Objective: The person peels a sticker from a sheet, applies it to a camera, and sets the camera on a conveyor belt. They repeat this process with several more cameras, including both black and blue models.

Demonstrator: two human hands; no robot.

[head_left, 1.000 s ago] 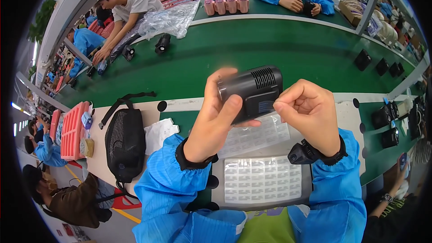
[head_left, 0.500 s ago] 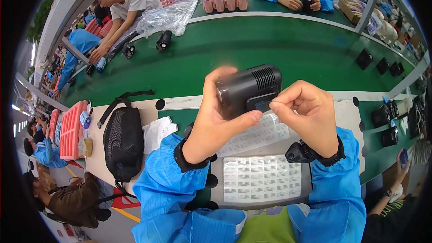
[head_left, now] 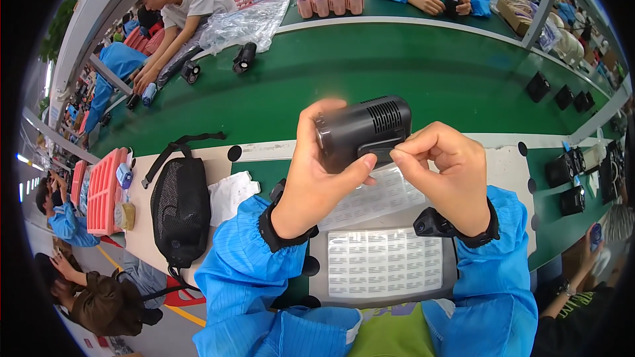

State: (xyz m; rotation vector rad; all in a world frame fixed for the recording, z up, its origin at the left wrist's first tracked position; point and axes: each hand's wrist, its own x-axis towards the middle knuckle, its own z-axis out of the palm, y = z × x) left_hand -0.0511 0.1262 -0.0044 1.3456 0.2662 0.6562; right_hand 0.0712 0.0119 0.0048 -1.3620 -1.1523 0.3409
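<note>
My left hand (head_left: 316, 178) is wrapped round a black cylindrical device (head_left: 354, 125) with vent slots near its right end. Its thumb rests at a raised flat block on the device's near side. With thumb and forefinger pinched together, my right hand (head_left: 444, 168) touches the right part of that block. Whatever is between those fingertips is too small to make out. Below the hands lies a sheet of white labels (head_left: 385, 264), with a second, translucent label sheet (head_left: 370, 201) partly hidden behind it and my hands.
A green conveyor belt (head_left: 291, 102) runs beyond my bench, with black devices (head_left: 245, 57) on it. At left are a black mesh bag (head_left: 180, 208), a white cloth (head_left: 233, 195) and a pink tray (head_left: 106, 192). More black units (head_left: 573, 200) sit at right. Co-workers sit across.
Both hands and the device have shifted slightly left. My left thumb has moved up against the block, and the right fingertips are closer to it. A person at lower left has raised a hand.
</note>
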